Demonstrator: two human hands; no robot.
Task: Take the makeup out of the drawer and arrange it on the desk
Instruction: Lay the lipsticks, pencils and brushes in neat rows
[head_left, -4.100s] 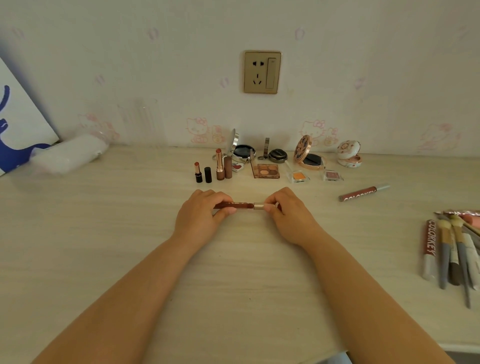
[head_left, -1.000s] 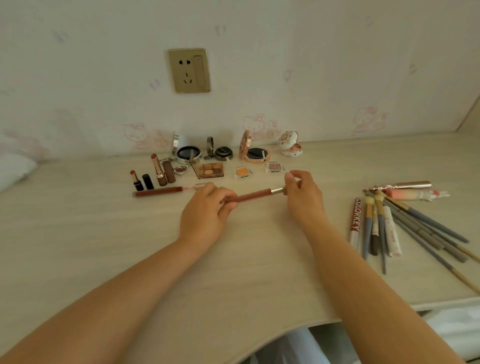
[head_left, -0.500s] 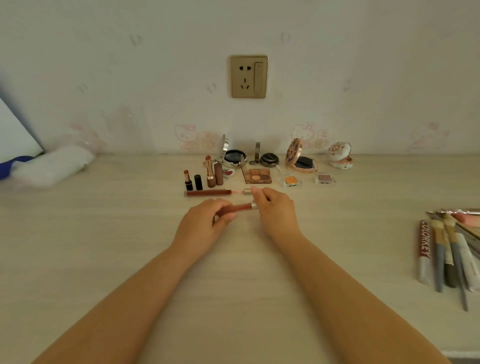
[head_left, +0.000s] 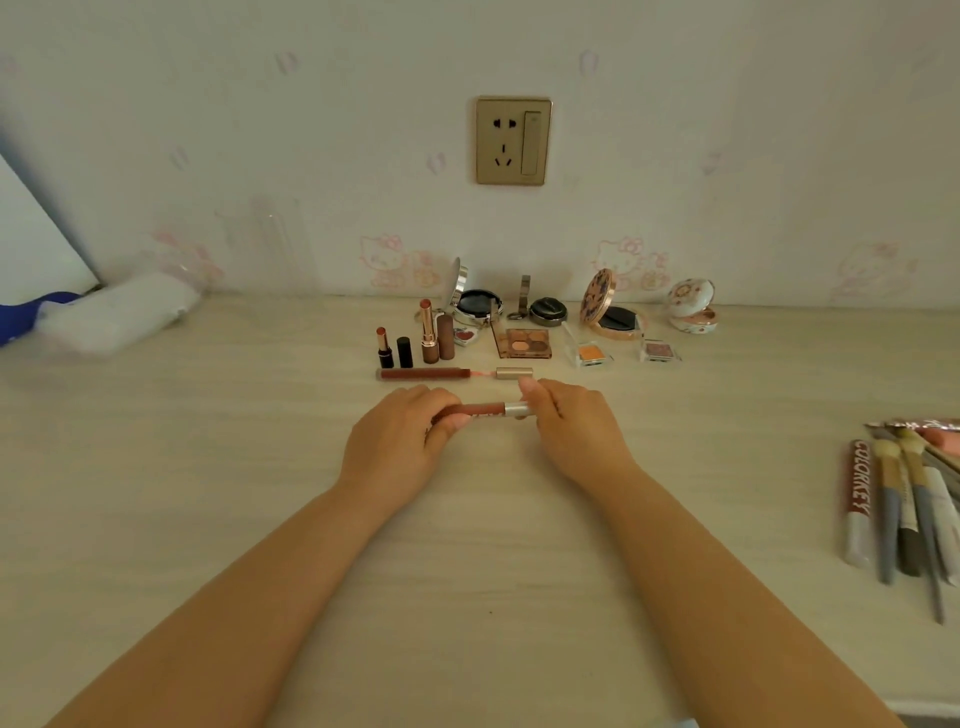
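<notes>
Where the desk (head_left: 208, 519) meets the wall, we note a row of opened compacts (head_left: 615, 312), eyeshadow pans (head_left: 523, 343) and upright lipsticks (head_left: 430, 332) near the middle of the back edge. Brushes and tubes (head_left: 904, 509) lie bunched at the right edge. One uncapped lip gloss (head_left: 423, 373) lies just in front of the lipsticks. Our left hand (head_left: 395, 447) grips the barrel of a second lip gloss (head_left: 485, 409) and our right hand (head_left: 571, 426) pinches its silver cap, mid-desk, level.
</notes>
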